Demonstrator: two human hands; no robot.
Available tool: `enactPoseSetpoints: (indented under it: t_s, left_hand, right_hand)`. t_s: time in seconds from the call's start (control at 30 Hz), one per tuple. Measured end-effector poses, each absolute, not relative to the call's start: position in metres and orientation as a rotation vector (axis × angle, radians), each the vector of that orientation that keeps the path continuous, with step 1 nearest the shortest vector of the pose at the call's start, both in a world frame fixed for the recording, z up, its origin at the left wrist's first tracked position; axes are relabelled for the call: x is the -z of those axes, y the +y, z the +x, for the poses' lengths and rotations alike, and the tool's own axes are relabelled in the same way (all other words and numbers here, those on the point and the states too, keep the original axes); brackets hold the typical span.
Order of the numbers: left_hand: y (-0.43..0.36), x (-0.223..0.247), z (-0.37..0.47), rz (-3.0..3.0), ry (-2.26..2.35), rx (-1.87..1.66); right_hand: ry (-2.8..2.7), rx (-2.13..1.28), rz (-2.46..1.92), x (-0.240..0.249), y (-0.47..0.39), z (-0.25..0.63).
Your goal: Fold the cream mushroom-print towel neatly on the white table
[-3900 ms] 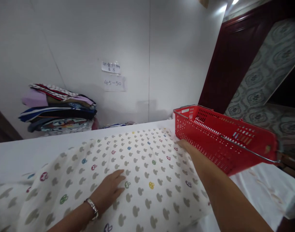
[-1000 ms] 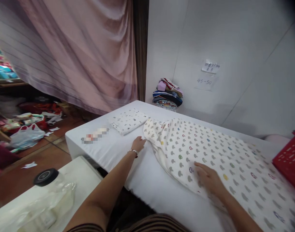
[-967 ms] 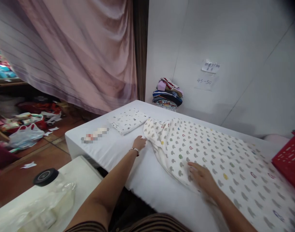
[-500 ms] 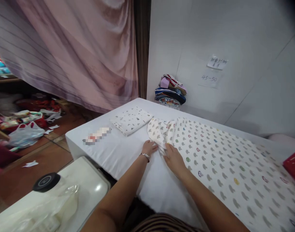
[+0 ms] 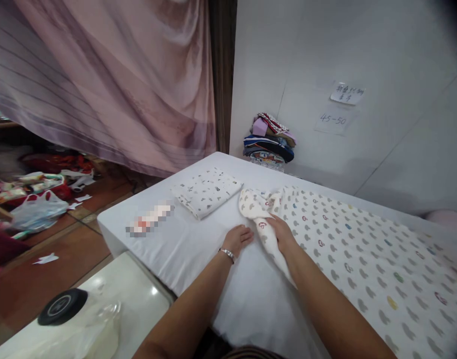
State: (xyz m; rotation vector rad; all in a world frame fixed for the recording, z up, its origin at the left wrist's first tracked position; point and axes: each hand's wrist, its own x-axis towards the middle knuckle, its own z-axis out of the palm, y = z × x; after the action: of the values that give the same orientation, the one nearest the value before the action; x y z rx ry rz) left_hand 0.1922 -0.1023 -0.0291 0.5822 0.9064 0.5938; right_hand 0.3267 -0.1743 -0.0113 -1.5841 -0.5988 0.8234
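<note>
A white cloth with grey and coloured mushroom-like prints point(image 5: 348, 254) spreads over the right part of the white-covered table point(image 5: 146, 259). My right hand point(image 5: 282, 233) grips its near left edge, where the fabric is bunched and folded over. Just left of that edge, my left hand point(image 5: 240, 239) lies on the white cover with its fingers stretched out, holding nothing. A folded white cloth with small dark prints point(image 5: 209, 192) rests beyond my left hand. To its left lies a small item blurred by pixelation point(image 5: 149, 218).
A stack of folded fabrics point(image 5: 269, 139) stands by the grey wall behind the table. At the lower left, a white surface point(image 5: 138, 294) holds a round black object point(image 5: 63, 306) and clear plastic. A pink curtain point(image 5: 138, 75) hangs at the back left.
My left hand has come away from the cloth's edge and now lies flat on the cover. My right hand has lifted and turned over the edge. The view has shifted slightly.
</note>
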Motion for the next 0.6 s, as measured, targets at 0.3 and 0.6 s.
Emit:
enactPoseSetpoints:
  t_s: [0.3,0.6]
  left_hand:
    - [-0.084,0.015,0.225,0.519,0.856,-0.621]
    - [-0.057,-0.020,0.191,0.774,0.848,-1.082]
  right_hand:
    - [-0.660,-0.806,-1.561,0.010,-0.192,0.302]
    - [-1.570,-0.538,-1.846,-0.017,-0.202,0.244]
